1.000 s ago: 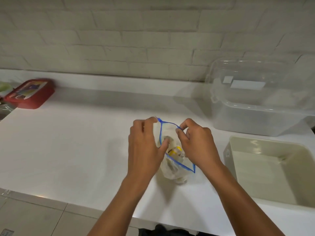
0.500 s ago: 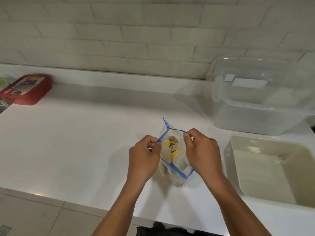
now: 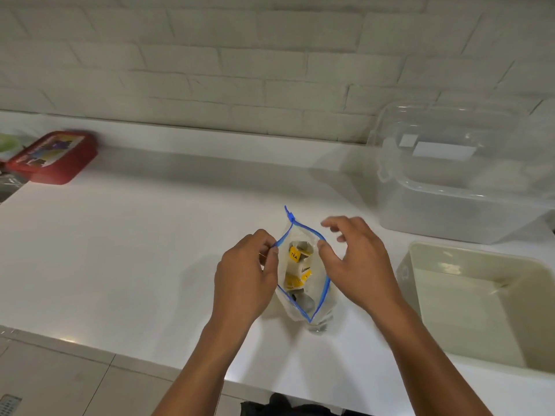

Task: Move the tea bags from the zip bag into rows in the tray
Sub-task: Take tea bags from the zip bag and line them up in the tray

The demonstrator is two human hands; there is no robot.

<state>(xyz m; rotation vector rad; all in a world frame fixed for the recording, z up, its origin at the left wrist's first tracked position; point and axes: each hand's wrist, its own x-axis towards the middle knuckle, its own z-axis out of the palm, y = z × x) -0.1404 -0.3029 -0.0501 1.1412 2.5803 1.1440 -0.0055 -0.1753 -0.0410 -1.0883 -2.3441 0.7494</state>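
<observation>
- A clear plastic zip bag with a blue zip strip (image 3: pixel 303 291) is seen standing on the white worktop (image 3: pixel 135 250), near the front edge and right of the middle. Its mouth is spread into a pointed oval, and the blue slider tab is seen at the far tip.
- Tea bags with yellow tags (image 3: pixel 295 265) are seen inside the zip bag; one tag is marked "TEA". An exact count cannot be made, as the bags overlap.
- The left side of the blue strip is pinched by the left hand (image 3: pixel 244 280) between thumb and forefinger; this grip is closed on the bag.
- The right hand (image 3: pixel 357 265) is held just beside the right side of the mouth, fingers spread and loosely bent. The thumb tip is seen at the blue strip; contact cannot be confirmed. This grip is released, and nothing is held in it.
- A cream rectangular plastic tray (image 3: pixel 414 283) is noted at the right edge of the worktop, close to the front, just right of the right hand. No tea bags are seen in it.
- A clear lidded plastic storage box (image 3: pixel 450 199) is noted behind the tray, at the back right corner against the white brick wall (image 3: pixel 240 70).
- A red flat box with a printed lid (image 3: pixel 51 157) is noted at the back left corner of the worktop.
</observation>
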